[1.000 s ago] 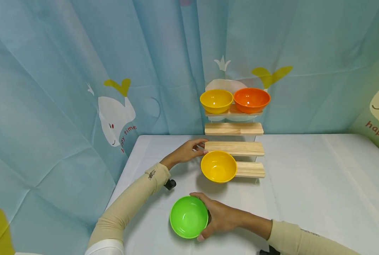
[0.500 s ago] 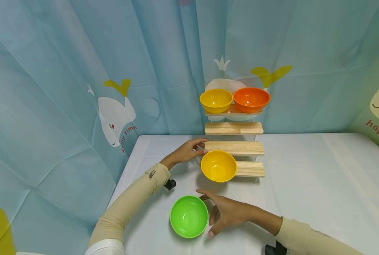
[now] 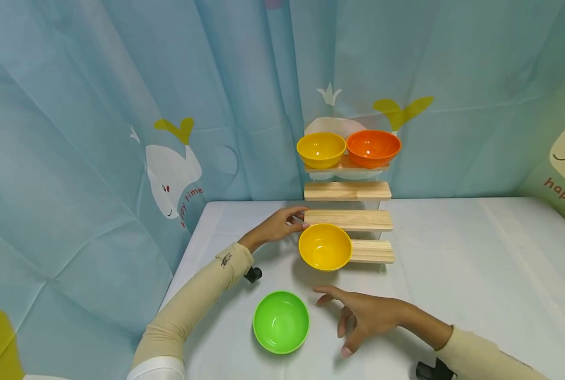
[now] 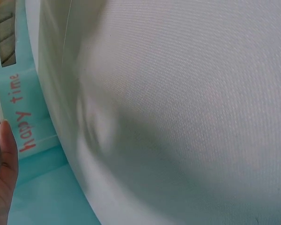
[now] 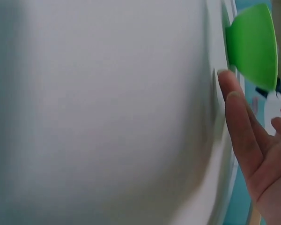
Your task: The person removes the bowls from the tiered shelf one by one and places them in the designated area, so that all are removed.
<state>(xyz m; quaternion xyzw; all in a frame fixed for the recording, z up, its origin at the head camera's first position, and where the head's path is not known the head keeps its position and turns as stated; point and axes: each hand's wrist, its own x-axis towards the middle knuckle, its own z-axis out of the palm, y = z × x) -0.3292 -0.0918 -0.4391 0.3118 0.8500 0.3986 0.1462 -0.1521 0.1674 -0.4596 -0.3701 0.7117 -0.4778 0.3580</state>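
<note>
A green bowl [image 3: 281,322] sits upright on the white table. To its right, apart from it, my right hand [image 3: 372,316] hovers low with fingers loosely spread and nothing in them; the right wrist view shows those fingers beside the green bowl [image 5: 254,47]. My left hand [image 3: 278,225] stays at the left side of a stepped wooden rack [image 3: 348,220], fingertips at the end of a step. Its thumb is close to a yellow bowl [image 3: 325,248] on the lowest step; whether they touch, I cannot tell. In the left wrist view the left hand [image 4: 3,168] shows only partly, at the edge.
On the rack's top step stand another yellow bowl [image 3: 321,150] and an orange bowl [image 3: 374,149], side by side. A blue curtain [image 3: 244,95] with printed whales hangs behind and to the left. White cloth covers the table [image 3: 477,274].
My right hand has let go of the green bowl and drawn away to the right. The green bowl has stayed in place, and so has my left hand.
</note>
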